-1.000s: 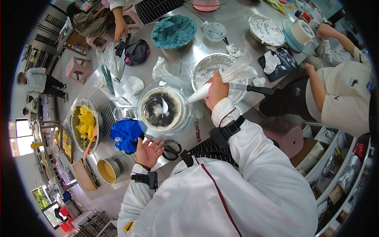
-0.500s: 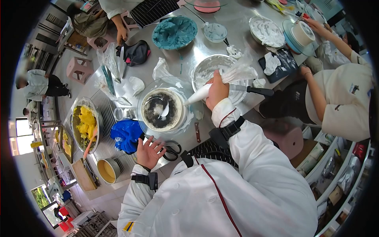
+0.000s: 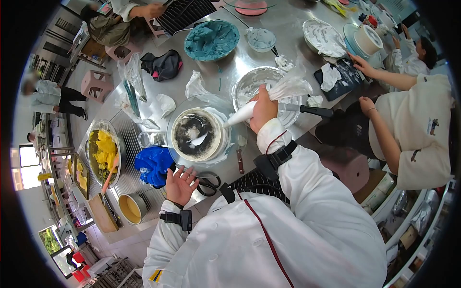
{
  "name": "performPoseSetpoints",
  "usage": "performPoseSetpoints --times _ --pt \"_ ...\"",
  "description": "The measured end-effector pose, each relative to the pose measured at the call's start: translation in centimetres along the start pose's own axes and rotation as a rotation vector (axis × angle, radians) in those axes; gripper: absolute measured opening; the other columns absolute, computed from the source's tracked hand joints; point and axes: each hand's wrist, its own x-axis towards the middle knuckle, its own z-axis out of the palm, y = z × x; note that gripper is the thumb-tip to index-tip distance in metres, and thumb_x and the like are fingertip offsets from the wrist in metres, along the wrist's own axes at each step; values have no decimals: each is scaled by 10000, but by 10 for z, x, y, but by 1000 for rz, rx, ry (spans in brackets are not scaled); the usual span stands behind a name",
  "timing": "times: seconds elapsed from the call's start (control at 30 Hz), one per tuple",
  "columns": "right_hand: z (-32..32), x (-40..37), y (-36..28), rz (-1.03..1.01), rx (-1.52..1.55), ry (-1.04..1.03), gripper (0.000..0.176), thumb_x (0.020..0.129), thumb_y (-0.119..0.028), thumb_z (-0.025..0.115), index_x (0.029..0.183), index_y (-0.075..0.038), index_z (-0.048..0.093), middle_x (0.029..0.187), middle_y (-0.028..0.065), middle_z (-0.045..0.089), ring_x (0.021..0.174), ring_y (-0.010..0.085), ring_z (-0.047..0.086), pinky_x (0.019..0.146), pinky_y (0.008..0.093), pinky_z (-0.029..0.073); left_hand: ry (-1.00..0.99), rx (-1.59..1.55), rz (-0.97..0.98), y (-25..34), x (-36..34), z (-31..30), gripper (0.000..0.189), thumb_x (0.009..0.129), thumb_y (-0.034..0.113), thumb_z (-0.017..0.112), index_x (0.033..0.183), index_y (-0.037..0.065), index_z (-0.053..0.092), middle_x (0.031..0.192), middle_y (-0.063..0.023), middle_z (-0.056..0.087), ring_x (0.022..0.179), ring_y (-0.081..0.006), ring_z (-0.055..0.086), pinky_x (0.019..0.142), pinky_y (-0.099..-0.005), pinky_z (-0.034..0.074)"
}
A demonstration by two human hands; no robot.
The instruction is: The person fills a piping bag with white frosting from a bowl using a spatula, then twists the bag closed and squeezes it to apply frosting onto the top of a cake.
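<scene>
Daylight whitens the upper window (image 3: 30,157) in the pale wall (image 3: 30,204); greenery (image 3: 48,237) shows through the lower window (image 3: 58,258). A pink stool (image 3: 88,83) stands on the light floor (image 3: 104,242) near the shiny metal desk (image 3: 292,21).

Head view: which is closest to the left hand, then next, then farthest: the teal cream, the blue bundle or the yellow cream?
From the left hand:
1. Blue bundle: just beside it, up and to the left.
2. Yellow cream: farther out to the left.
3. Teal cream: way up near the picture's top.
</scene>
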Motion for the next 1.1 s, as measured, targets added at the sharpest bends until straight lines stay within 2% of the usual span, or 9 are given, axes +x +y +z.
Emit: performPoseSetpoints --times 0.1,0.3,0.4,0.47,0.57,0.7,0.77,0.87,1.1 --pt "0 2 0 -5 -17 -31 343 932 -310 581 774 -20 489 687 75 530 598 189 516 557 377 444 57 61 -49 1 -6 17 630 935 622 414 1268 87 412 1280 -171 555 1140 -327 566 955 -506 437" --pt "1 0 0 -10 -26 -20 348 929 -319 584 792 -13 488 695 83 532 606 191 519 559 377 442 54 16 49 0 -1 6 644 929 625 427 1282 87 402 1276 -165 555 1149 -316 561 947 -491 449" --pt "2 0 1 -4 -22 0 355 927 -324 586 788 -13 488 693 83 531 608 193 521 558 380 440 35 66 -46 0 -3 8 643 934 620 421 1291 87 396 1261 -164 566 1151 -316 560 940 -483 455" --pt "0 0 1 -2 -15 -28 354 927 -324 586 789 -14 487 692 82 530 611 195 523 560 382 441 76 5 59 -1 1 0 628 938 612 420 1285 89 400 1247 -162 574 1142 -314 563 941 -473 457" --pt "0 0 1 -13 -17 -26 351 927 -323 585 788 -16 489 690 80 530 608 197 523 563 382 442 82 35 -15 1 -7 18 614 941 604 422 1280 92 402 1244 -158 575 1131 -311 567 933 -466 465" --pt "0 -2 0 6 -19 12 343 932 -317 578 786 -19 493 689 79 530 607 198 522 565 383 442 57 55 9 0 -3 7 601 941 601 424 1263 93 412 1234 -162 580 1104 -316 581 926 -471 472" --pt "-2 -1 0 3 -18 -18 334 937 -315 571 798 -21 497 687 77 529 604 198 521 565 383 442 97 -23 90 -1 0 5 591 941 601 426 1245 94 425 1213 -160 590 1080 -319 594 920 -474 477" --pt "-3 1 1 4 -30 -26 328 940 -317 568 820 -20 499 686 76 527 601 198 521 566 385 443 80 84 -37 -2 -8 20 587 940 601 427 1234 93 433 1190 -160 598 1068 -323 600 930 -483 473" --pt "-4 1 1 9 -29 -33 333 937 -322 572 826 -18 492 693 78 527 604 198 523 559 389 444 107 11 34 -2 -5 15 607 939 601 432 1259 85 407 1186 -169 593 1091 -328 590 945 -491 466"
